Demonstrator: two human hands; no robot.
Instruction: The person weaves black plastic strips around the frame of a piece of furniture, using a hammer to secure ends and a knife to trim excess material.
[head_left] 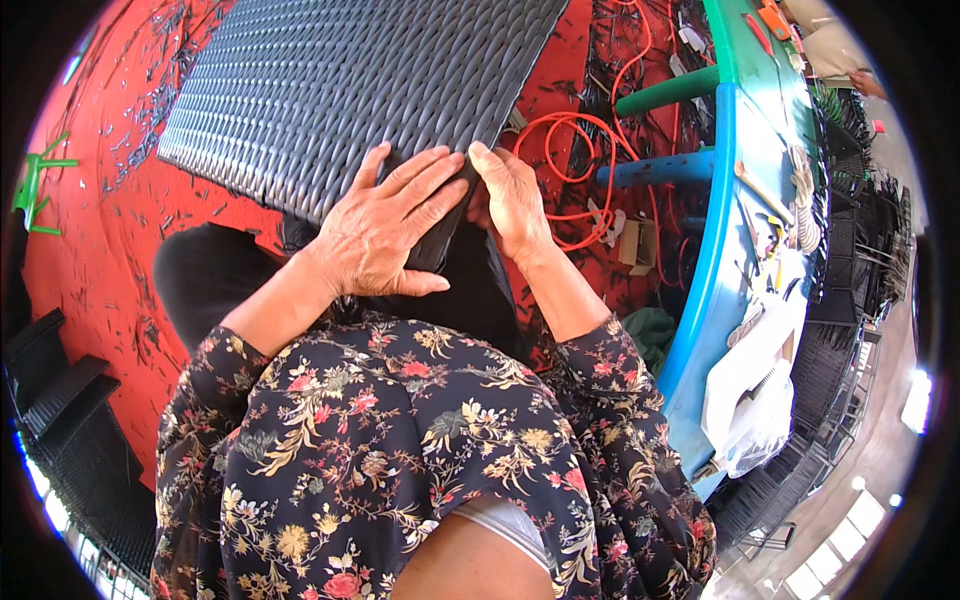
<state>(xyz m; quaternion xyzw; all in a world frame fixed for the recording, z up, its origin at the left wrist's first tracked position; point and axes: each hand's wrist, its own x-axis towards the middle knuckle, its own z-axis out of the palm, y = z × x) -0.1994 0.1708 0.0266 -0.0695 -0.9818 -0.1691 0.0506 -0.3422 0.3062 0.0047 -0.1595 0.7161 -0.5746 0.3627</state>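
Floral sleeves (400, 440) fill the near view, both forearms reaching out to a dark woven wicker panel (340, 90) that rests on the person's lap and slopes away over the red floor (110, 230). Her left hand (385, 225) lies flat with spread fingers, pressing the panel's near corner. Her right hand (510, 200) is pinched shut on the same corner's edge, fingertips tucked at the weave. Nearly all the surface looks tightly woven, so I judge the weaving mostly done, with only this corner left to finish. Orange cord (580, 150) loops on the floor to the right, near a blue workbench (720, 200) scattered with tools.
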